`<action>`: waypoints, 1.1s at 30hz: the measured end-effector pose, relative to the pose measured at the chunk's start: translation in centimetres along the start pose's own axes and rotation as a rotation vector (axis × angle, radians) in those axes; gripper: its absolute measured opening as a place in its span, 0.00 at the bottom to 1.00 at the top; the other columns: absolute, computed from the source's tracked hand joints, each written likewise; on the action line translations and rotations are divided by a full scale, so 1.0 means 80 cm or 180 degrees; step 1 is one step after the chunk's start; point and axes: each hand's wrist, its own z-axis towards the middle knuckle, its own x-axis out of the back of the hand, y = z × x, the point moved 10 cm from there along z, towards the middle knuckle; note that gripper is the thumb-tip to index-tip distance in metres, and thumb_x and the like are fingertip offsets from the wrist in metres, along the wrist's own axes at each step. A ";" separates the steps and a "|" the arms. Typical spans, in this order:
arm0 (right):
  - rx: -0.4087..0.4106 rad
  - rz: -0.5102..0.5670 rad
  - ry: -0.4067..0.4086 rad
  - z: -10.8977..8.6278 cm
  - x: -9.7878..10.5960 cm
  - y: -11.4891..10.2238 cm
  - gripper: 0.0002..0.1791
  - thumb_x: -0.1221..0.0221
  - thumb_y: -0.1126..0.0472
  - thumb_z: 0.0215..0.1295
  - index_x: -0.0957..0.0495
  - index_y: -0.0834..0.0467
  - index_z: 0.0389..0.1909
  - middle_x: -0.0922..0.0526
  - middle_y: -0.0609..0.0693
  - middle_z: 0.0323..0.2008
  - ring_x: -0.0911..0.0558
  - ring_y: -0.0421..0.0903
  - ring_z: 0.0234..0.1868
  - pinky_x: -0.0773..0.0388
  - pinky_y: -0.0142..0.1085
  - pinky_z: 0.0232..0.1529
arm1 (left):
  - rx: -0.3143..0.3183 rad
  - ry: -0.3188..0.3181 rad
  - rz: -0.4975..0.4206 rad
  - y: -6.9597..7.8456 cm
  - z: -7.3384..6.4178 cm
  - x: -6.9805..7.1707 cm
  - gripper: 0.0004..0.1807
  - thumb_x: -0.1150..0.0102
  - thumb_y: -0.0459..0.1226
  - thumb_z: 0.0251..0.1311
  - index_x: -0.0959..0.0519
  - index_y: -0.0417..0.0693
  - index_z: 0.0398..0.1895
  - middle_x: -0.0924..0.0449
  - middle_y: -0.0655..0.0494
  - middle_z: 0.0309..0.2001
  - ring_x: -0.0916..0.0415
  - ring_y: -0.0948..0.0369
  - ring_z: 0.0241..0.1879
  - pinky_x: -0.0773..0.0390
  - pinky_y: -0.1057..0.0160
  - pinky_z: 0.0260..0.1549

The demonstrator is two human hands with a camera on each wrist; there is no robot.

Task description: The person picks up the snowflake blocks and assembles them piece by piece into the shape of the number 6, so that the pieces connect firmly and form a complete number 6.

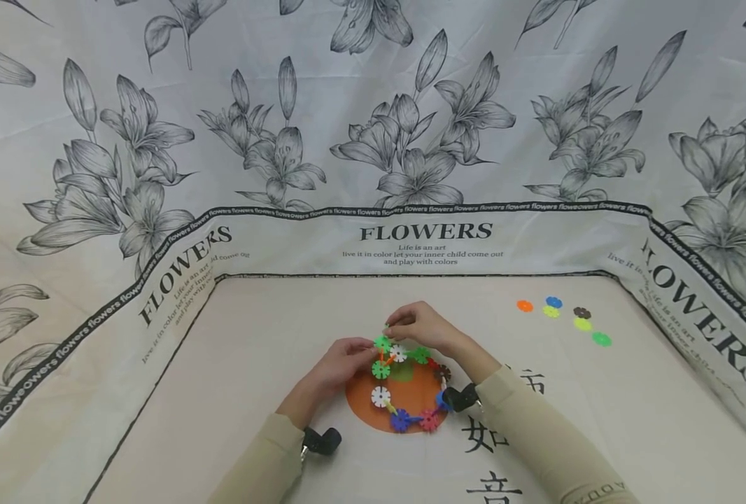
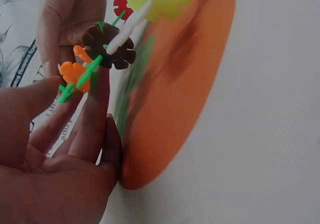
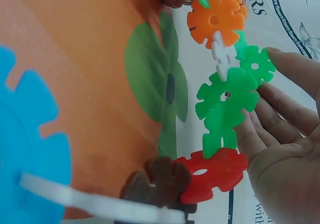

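Observation:
A ring of linked plastic snowflake discs in several colours is held up over the table. On its left side, my left hand pinches the chain near the green and orange discs; a brown disc hangs just beyond the fingertips. My right hand is at the far end of the ring. In the right wrist view, the thumb and fingers of that hand pinch a small green disc beside a larger green disc. White, red and blue discs follow along the chain.
Several loose discs lie at the back right, among them an orange one, a brown one and a green one. An orange printed fruit and black characters mark the tablecloth. Flowered fabric borders the table.

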 end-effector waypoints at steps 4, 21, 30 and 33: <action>0.0037 0.0062 0.0005 0.001 0.001 -0.002 0.15 0.36 0.63 0.70 0.18 0.70 0.51 0.12 0.58 0.42 0.13 0.58 0.46 0.18 0.52 0.53 | 0.0004 0.0201 0.0067 0.004 0.003 0.006 0.16 0.42 0.42 0.74 0.17 0.39 0.53 0.14 0.51 0.49 0.21 0.59 0.49 0.22 0.58 0.56; 0.0002 0.0141 0.0079 -0.004 0.002 0.003 0.18 0.36 0.62 0.70 0.19 0.71 0.55 0.15 0.59 0.50 0.15 0.52 0.49 0.16 0.46 0.51 | -0.0136 0.0148 -0.0110 0.000 0.016 -0.001 0.14 0.44 0.38 0.76 0.18 0.35 0.51 0.13 0.48 0.48 0.17 0.59 0.48 0.21 0.57 0.56; 0.0058 0.0070 0.0103 -0.006 -0.001 -0.002 0.19 0.37 0.60 0.71 0.19 0.70 0.55 0.14 0.58 0.50 0.15 0.51 0.50 0.17 0.46 0.52 | -0.0052 0.0318 -0.0098 0.000 0.019 0.004 0.15 0.41 0.39 0.73 0.17 0.35 0.51 0.11 0.47 0.43 0.15 0.59 0.43 0.18 0.59 0.51; 0.0077 -0.0021 0.0161 -0.006 0.001 -0.002 0.19 0.36 0.58 0.71 0.18 0.69 0.55 0.13 0.57 0.49 0.16 0.50 0.50 0.17 0.44 0.52 | -0.0003 0.0362 -0.0110 -0.001 0.020 0.005 0.15 0.40 0.39 0.73 0.16 0.35 0.51 0.11 0.48 0.42 0.15 0.60 0.42 0.18 0.60 0.50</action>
